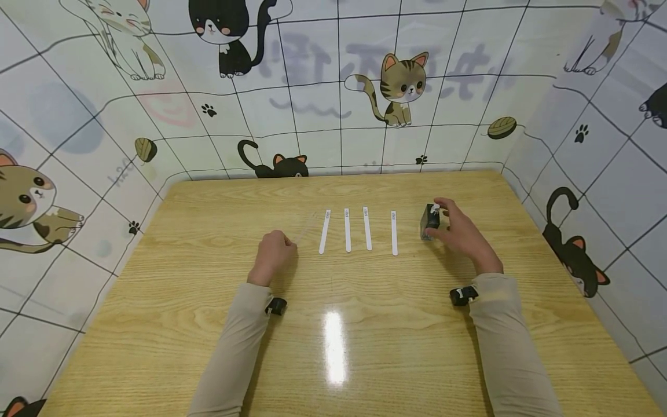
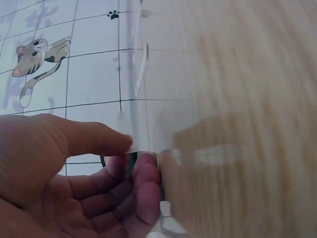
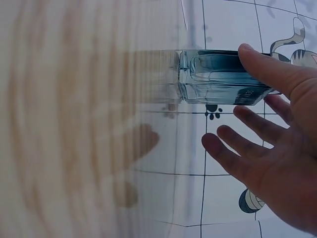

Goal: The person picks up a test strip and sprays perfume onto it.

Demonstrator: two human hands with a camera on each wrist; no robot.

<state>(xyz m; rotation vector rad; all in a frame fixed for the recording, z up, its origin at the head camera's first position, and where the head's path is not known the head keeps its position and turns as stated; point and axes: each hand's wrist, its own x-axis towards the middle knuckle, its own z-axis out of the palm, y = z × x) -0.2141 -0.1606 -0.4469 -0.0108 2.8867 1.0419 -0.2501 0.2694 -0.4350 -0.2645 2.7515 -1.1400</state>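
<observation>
My left hand [image 1: 273, 255] is low over the table at the left, thumb and forefinger pinching the near end of a thin pale strip [image 1: 307, 227] that shows only faintly. To its right, several white paper test strips [image 1: 347, 230] with small print at their far ends lie in a row, roughly parallel. Beyond the row, my right hand [image 1: 461, 231] holds a dark teal glass perfume bottle [image 1: 430, 219] between thumb and forefinger. In the right wrist view the bottle [image 3: 218, 74] stands with its clear base at the tabletop, the other fingers spread beside it.
The wooden table [image 1: 396, 324] has a bright light reflection near its front. Walls of white sheeting [image 1: 323, 116] printed with cats and grid lines stand at the back and both sides. Black wrist cameras [image 1: 462, 296] sit on both sleeves.
</observation>
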